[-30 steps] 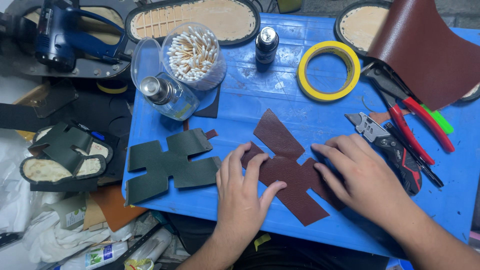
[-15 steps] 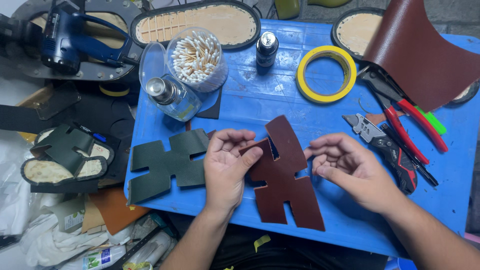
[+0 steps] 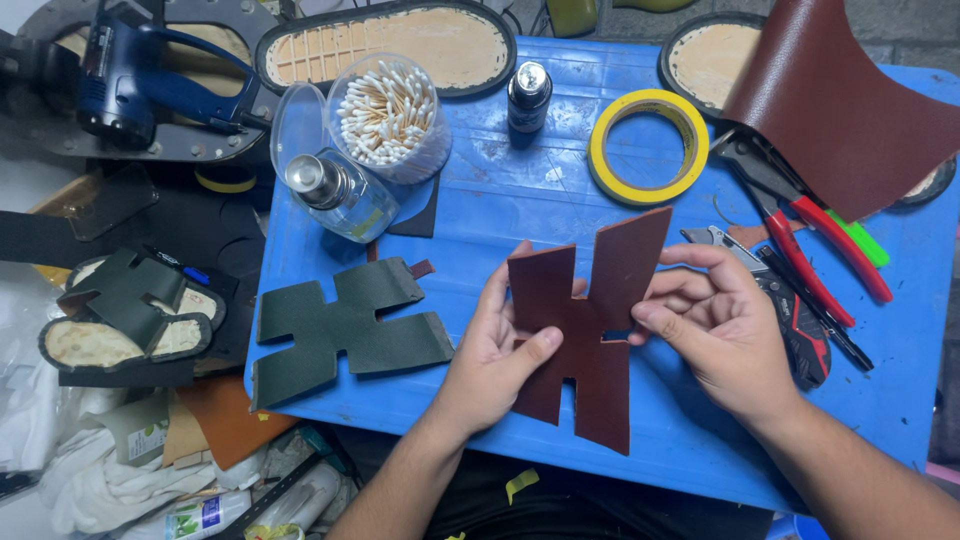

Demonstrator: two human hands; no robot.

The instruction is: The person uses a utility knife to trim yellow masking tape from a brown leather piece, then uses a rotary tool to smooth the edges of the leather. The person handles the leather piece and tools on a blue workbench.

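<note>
Brown leather cutout (image 3: 585, 330) lifted off blue table (image 3: 520, 200), near centre; green cutout (image 3: 345, 330) lies flat at left, untouched; left hand (image 3: 490, 355) pinches cutout's left edge; right hand (image 3: 720, 325) pinches right edge; yellow tape ring (image 3: 648, 147), red pliers (image 3: 800, 235) far right; no sole attached yet.

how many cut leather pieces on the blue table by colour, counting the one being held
Brown: 1, the H-shaped piece held by the left hand and right hand
Green: 1, the piece lying flat on the table
Total: 2
</note>
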